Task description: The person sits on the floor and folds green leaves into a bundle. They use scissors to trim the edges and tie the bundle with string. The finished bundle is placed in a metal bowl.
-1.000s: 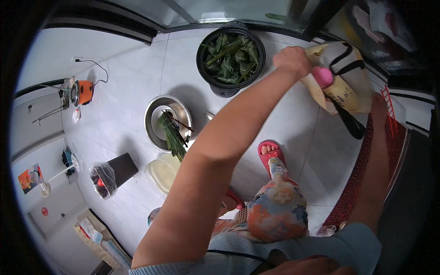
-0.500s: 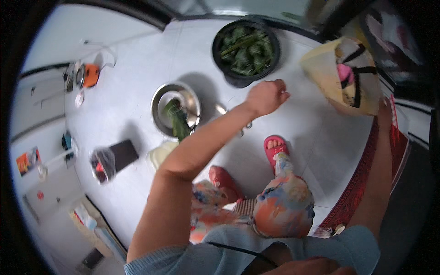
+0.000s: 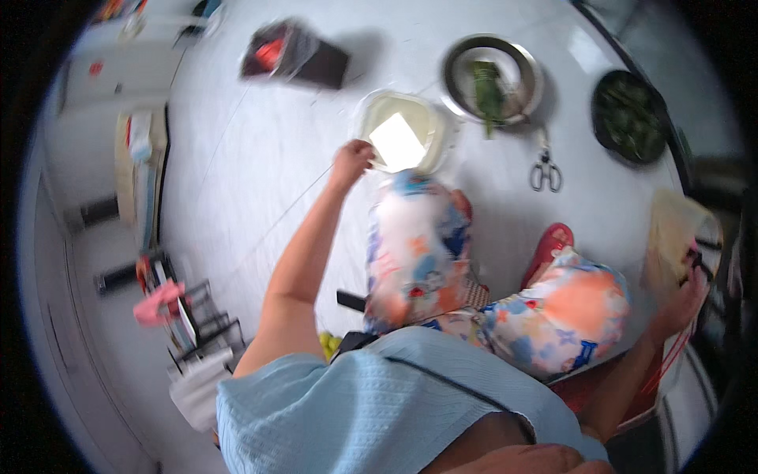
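My left hand (image 3: 354, 163) is at the near left rim of a pale square tub (image 3: 434, 126), its fingers curled round the edge. A bright white patch shows inside the tub, perhaps a reflection. To its right stands a steel basin (image 3: 537, 83) with a bundle of long green leaves (image 3: 488, 91) in it. My right hand (image 3: 684, 304) is low at the far right, against a pale yellow bag (image 3: 667, 229) with black handles. Blur hides its fingers, so whether it grips the bag cannot be told.
Scissors (image 3: 545, 174) with black handles lie on the floor below the basin. A dark pot (image 3: 630, 117) of green leaves stands at the right. A dark bin (image 3: 324, 63) with a plastic liner stands at the upper left. A rack (image 3: 207, 316) is at the lower left.
The view has swung to the left. My left hand has gone from near the dark pot to the rim of the square tub. My right hand stays by the yellow bag.
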Available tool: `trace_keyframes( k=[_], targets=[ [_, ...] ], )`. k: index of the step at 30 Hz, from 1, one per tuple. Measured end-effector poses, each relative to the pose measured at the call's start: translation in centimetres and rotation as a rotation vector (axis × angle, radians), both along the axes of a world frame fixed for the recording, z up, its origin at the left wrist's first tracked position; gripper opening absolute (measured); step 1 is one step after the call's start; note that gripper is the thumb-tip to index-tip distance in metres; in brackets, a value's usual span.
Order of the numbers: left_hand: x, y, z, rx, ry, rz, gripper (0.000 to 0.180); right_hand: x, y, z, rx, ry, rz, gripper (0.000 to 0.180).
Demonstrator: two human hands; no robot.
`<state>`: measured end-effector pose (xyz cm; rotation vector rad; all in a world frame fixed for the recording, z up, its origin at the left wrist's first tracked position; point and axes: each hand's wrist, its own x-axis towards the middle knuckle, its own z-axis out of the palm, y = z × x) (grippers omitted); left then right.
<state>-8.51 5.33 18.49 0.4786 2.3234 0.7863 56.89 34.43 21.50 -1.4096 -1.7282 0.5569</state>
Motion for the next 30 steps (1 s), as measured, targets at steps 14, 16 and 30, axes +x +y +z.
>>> trace_keyframes(
  k=[14, 16, 30],
  targets=[
    [14.6, -33.7, -27.7, -0.588, -0.272, -0.069, 0.033, -27.5, -6.4, 14.4, 0.432, -0.530, 0.880, 0.032],
    [15.6, -39.0, -30.7, -0.628, -0.174, -0.083, 0.029, -29.0, -6.9, 13.6, 0.366, -0.451, 0.932, 0.032],
    [17.8, -30.9, -27.0, -0.477, -0.448, 0.069, 0.031, -33.3, -4.6, 8.8, -0.202, -0.189, 0.694, 0.030]
  ],
)
